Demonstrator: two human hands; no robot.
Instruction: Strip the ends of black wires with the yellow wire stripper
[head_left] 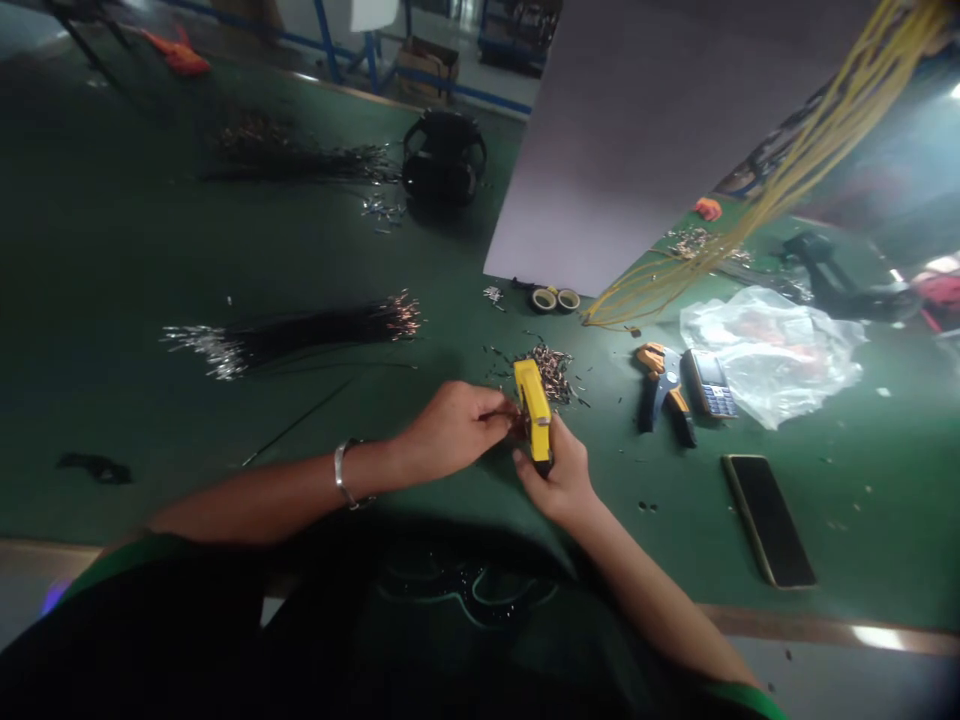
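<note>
While the right hand [566, 478] grasps the yellow tool [534, 408] toward the bench's [450, 265] near edge, the left hand [448, 430] has thumb and fingers drawn close just left of it; whether they grasp anything, I cannot tell. The tool's long axis runs toward the far edge, leaning slightly left.

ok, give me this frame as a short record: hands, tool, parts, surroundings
Left hand: fingertips at the yellow tool; anything pinched is too small to tell
Right hand: gripping the yellow tool
Just beyond tool: pile of small coppery pieces
Left side: black wire bundle, one end silvery, the other coppery
Right side: orange-and-black hand tool, keypad phone, smartphone, clear plastic bag
Surface: green table
</note>
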